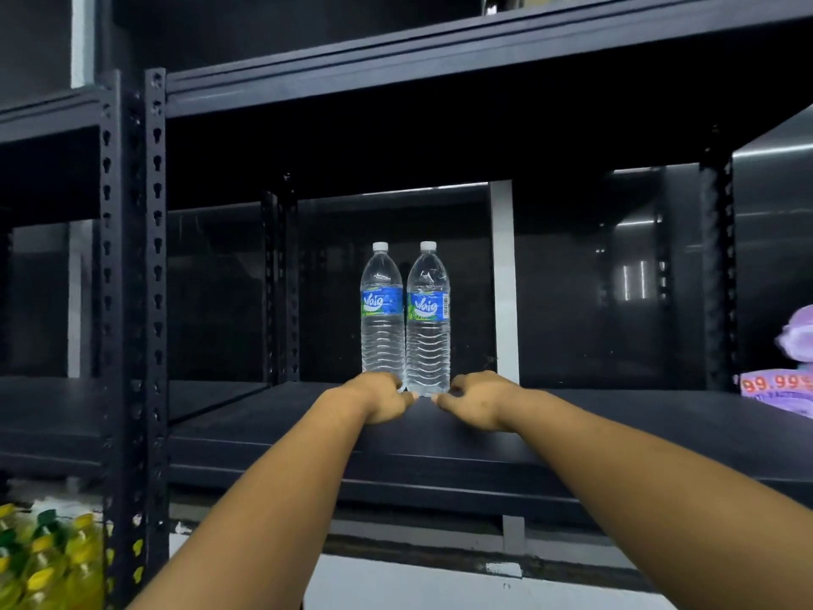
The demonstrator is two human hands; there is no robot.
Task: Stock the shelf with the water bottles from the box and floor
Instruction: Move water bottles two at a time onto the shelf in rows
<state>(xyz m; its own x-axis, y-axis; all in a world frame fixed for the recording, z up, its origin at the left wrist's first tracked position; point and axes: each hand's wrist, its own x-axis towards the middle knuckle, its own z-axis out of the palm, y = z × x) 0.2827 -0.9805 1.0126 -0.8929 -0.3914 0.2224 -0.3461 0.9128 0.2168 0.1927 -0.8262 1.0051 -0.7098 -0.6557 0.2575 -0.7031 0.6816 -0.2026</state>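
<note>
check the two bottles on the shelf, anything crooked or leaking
Nothing stands out. Both bottles stand upright side by side on the shelf, caps on, labels facing out, no spill visible. The left hand and right hand sit at their bases.

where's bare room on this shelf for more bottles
Bare dark shelf board from the two clear water bottles left to the perforated black upright, and right toward the purple packages. Crowded only at their bases, where the left hand and right hand sit.

Left water bottle (382,317): blue-green label reads "Vaig" | Right water bottle (428,321): same "Vaig" label, barcode at its edge, digits illegible | Purple package (781,387), far right: red "99.99"
</note>
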